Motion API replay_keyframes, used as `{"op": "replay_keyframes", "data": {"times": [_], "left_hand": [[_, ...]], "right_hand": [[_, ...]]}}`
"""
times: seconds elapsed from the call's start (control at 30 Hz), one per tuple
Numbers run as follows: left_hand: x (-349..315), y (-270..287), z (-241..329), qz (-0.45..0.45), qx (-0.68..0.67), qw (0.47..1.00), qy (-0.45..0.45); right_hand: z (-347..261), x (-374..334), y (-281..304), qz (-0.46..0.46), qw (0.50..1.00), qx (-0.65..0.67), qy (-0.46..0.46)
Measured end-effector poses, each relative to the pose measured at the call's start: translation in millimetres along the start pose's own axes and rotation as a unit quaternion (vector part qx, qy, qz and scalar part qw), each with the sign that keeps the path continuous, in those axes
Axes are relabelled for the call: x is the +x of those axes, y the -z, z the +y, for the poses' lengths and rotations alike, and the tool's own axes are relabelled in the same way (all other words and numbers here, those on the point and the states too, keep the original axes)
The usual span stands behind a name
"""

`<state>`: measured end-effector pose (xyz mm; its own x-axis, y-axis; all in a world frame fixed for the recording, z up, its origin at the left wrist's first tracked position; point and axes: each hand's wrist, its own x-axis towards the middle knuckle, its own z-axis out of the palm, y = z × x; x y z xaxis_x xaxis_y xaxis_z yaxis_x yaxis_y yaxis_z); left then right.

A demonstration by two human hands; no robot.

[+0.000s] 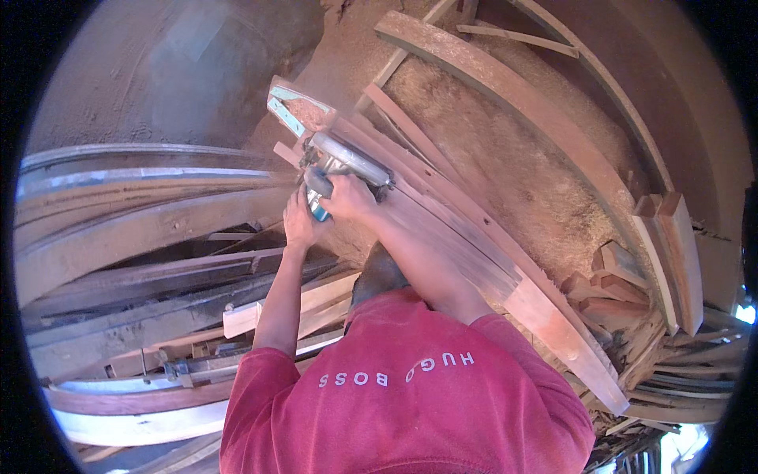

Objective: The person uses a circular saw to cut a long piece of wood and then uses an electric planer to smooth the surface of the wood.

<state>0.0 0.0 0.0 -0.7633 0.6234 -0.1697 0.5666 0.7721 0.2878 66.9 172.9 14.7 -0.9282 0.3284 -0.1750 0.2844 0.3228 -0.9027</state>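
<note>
Both my hands are on a handheld power tool (351, 159) that looks like a power planer, with a silver cylinder, a dark grey grip and teal parts. My right hand (352, 197) is closed round the grip. My left hand (300, 215) is closed on the tool's near left side, where its fingers are partly hidden. The tool sits over the far end of a long wooden workpiece (458, 241), which slants down to the right. Just beyond the tool is a light teal-edged piece (286, 117) with reddish shavings beside it. The tool's underside is hidden.
Several long curved boards (142, 237) are stacked on the left. A large curved timber (513, 95) arcs across the right, near upright wood pieces (677, 261). Sawdust (505, 174) covers the ground between, and short offcuts (612, 280) lie in a heap at the right.
</note>
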Motion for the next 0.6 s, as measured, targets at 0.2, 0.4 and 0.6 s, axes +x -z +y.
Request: {"op": "replay_keyframes", "data": {"times": [0.2, 0.4, 0.6], "left_hand": [[70.4, 28.2, -54.4, 0.048, 0.003, 0.998, -0.026], [100.3, 35.6, -96.3, 0.041, -0.004, 0.999, -0.009], [120.1, 44.8, -125.0, 0.037, -0.013, 0.999, -0.003]], "right_hand": [[-32.6, 82.4, -14.8, 0.0, 1.0, -0.016, 0.003], [-39.2, 131.6, -44.2, -0.024, 1.0, 0.001, -0.004], [-50.1, 160.1, -58.5, -0.02, 0.999, 0.013, 0.032]]}}
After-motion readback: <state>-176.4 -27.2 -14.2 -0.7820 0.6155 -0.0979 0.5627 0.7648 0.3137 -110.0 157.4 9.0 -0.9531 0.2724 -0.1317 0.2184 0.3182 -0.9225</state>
